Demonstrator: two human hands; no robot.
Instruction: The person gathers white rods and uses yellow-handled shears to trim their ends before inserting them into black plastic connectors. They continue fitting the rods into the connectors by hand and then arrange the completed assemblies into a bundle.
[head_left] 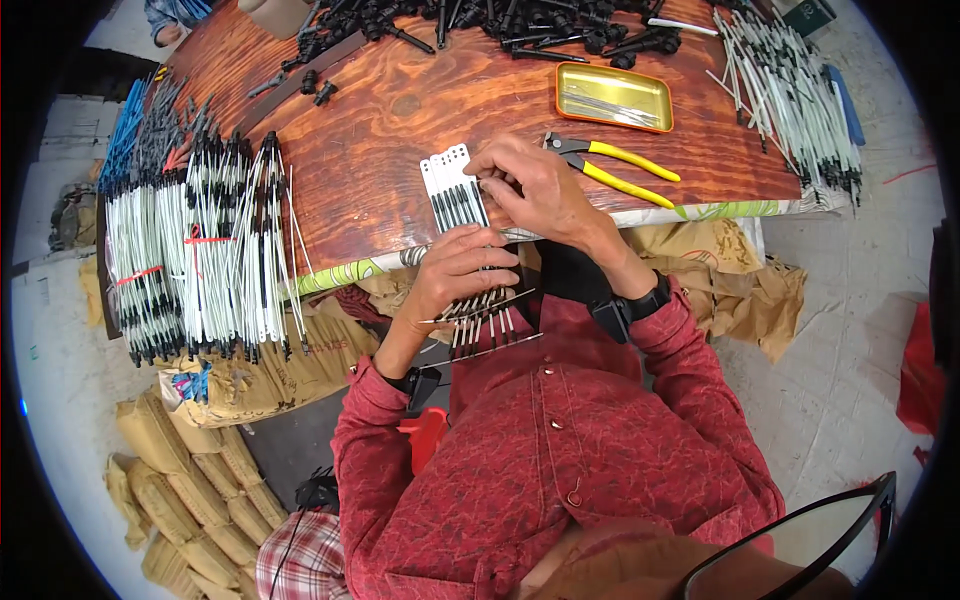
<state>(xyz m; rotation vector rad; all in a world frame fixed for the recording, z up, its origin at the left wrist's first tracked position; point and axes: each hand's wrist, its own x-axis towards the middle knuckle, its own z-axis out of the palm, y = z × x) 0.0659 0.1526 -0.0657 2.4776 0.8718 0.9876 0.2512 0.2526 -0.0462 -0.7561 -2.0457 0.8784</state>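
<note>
My left hand [468, 268] is closed round a fanned row of slim black-and-white rods [457, 208], at the table's front edge. Their flat white ends [446, 166], pierced with small holes, point away from me over the table. Below the hand the rods' other ends [482, 330] spread out, with thin metal wires lying across them. My right hand [535, 190] is bent at the right side of the white ends, its thumb and forefinger pinched on the outermost rod. The fingertips partly cover what they grip. Just right of this hand lie cutting pliers [625, 172] with yellow handles.
A yellow tin [614, 97] holding thin metal wires sits beyond the pliers. Black plastic parts [520, 25] are heaped at the far edge. Bundles of white rods lie at left [215, 250] and right [790, 100]. Brown paper sacks [200, 470] are stacked on the floor at lower left.
</note>
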